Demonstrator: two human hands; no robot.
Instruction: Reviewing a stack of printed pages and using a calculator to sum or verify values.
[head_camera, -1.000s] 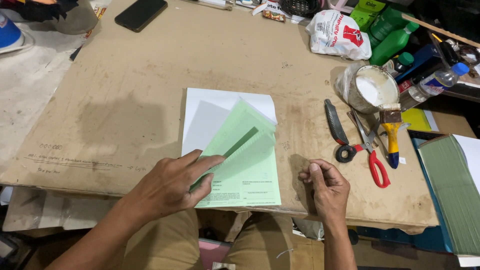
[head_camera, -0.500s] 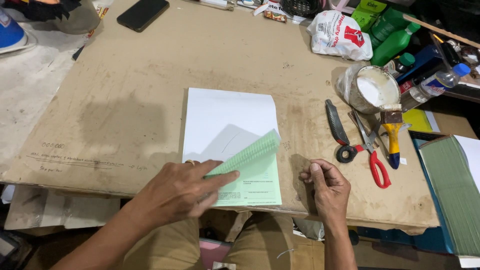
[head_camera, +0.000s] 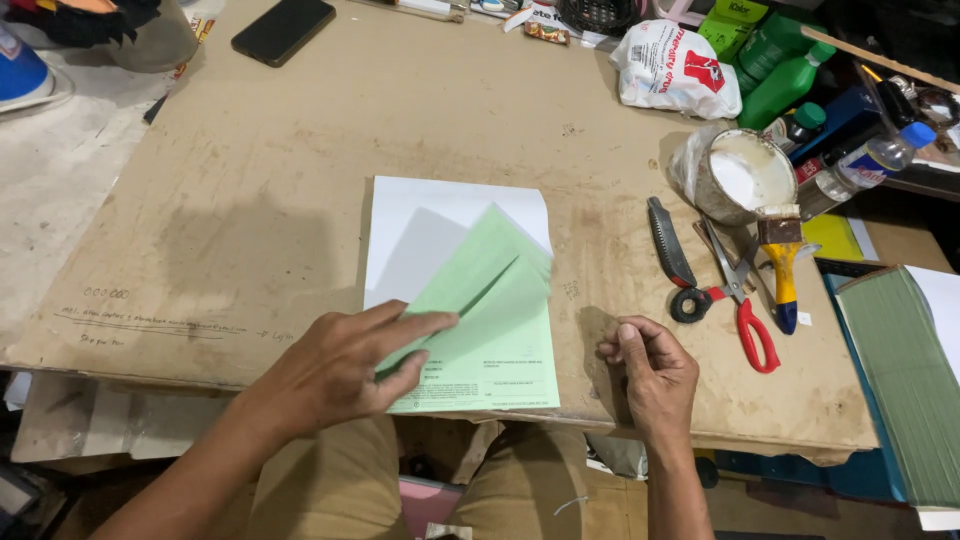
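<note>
Green sheet (head_camera: 487, 325) under left hand (head_camera: 345, 370) fingertips, seemingly pinned.

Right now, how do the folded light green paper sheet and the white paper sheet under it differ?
The folded light green paper sheet lies on top, bent over diagonally; the white paper sheet lies flat beneath. The green one carries small print near its lower edge; the visible white part looks blank. The left hand presses the green sheet; it does not visibly touch the white one. Both rest on the brown board table.
</note>
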